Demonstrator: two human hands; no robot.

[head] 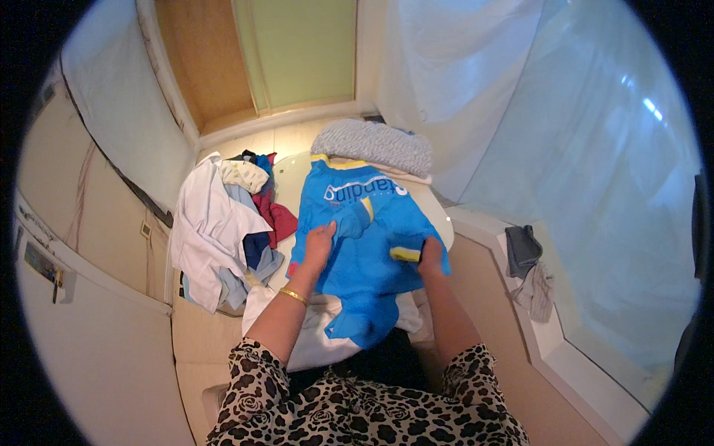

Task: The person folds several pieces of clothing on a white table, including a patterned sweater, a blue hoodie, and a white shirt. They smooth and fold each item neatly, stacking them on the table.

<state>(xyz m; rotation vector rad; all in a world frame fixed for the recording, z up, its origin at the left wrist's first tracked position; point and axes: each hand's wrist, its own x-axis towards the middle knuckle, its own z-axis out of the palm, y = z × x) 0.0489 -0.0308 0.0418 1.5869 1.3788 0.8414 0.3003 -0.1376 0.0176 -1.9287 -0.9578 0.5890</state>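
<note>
A blue long-sleeved top [357,267] with a yellow collar lies spread over a pale table [287,170], its neckline pointing away from me. White and dark letters run across its chest. My left hand [321,242] pinches one sleeve, which is folded inward across the body with its yellow-and-white cuff [367,209] up. On the other side, my right hand [430,256] grips the second sleeve, whose yellow cuff [405,255] points inward; the fingers there are partly hidden. The lower part of the top hangs bunched towards my lap, over white fabric [312,345].
Left of the top is a heap of clothes with a white shirt [206,234] and a dark red garment [273,217]. A rolled or folded grey fluffy textile [371,142] sits at the table's far end. Dark cloth [523,251] and light grey cloth [535,292] rest on the right-hand ledge.
</note>
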